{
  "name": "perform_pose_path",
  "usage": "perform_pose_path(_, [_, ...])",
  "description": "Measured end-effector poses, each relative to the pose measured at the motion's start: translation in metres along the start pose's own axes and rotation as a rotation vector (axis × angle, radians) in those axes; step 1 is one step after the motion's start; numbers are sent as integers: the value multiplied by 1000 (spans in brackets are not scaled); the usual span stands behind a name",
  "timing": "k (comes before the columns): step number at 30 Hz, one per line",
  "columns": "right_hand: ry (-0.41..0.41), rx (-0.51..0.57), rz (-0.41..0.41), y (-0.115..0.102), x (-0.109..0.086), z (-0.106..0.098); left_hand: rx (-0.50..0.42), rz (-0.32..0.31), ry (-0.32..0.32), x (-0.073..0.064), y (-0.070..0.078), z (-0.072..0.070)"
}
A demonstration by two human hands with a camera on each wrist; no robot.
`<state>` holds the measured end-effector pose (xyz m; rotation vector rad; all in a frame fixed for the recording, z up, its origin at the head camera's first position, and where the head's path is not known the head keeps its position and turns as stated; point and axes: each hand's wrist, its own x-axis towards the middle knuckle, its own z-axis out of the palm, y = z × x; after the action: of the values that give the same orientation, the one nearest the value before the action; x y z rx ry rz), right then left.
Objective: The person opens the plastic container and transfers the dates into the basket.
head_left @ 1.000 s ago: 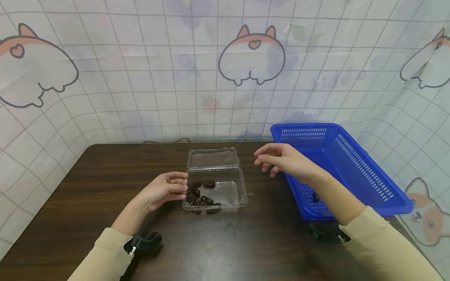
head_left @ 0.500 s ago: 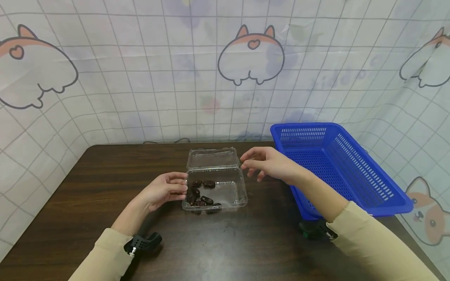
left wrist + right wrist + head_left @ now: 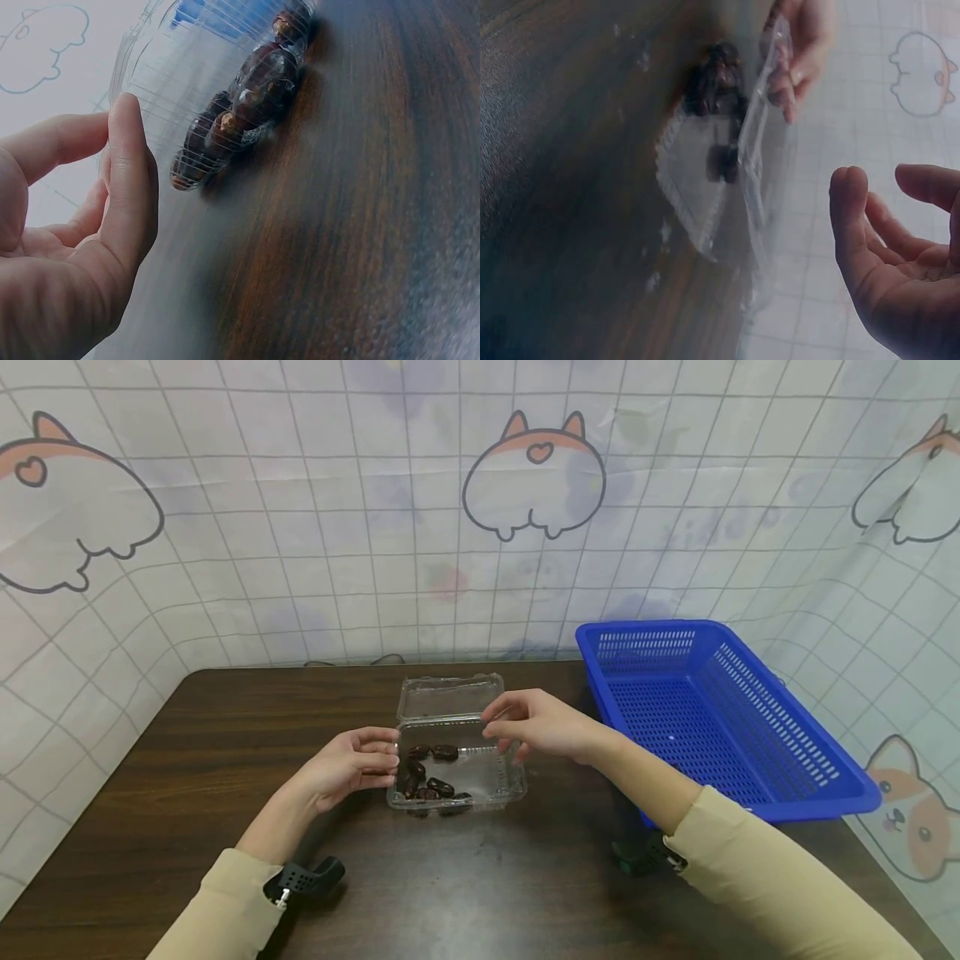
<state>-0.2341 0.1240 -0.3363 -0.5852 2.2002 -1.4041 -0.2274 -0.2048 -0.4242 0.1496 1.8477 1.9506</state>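
Note:
A clear plastic clamshell box [image 3: 491,789] lies on the table with its lid [image 3: 450,697] folded back. Several dark brown dates [image 3: 441,787] are gathered at its left side, shown closer in the left wrist view as wrinkled dates [image 3: 259,97] behind the ribbed wall. My left hand [image 3: 352,768] pinches the left rim of the box between thumb and fingers. Over the box's right rear corner hovers my right hand [image 3: 540,722], fingers loosely bent and nothing between them. In the right wrist view that hand [image 3: 900,262] is above and apart from the box.
A blue perforated plastic basket [image 3: 780,727] stands at the table's right side, partly behind my right forearm. The brown wooden table [image 3: 465,885] reaches back to a white gridded wall cloth [image 3: 315,527] with cartoon prints.
My right hand has moved left and slightly down, from beside the blue basket to over the box's right side. The left hand stays at the box's left rim.

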Motion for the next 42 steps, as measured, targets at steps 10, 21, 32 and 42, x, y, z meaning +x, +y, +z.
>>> perform_pose_path(10, [-49,-9,4,1,11,21,-5,-6,5,0,1,-1])
perform_pose_path(21, [-70,98,50,11,28,37,-2,-3,2,2,-1,-2])
perform_pose_path(32, [-64,131,107,22,39,43,-3,-4,5,2,-1,-1])
perform_pose_path(42, [-29,124,150,26,44,49,-11,-6,-3,3,0,0])
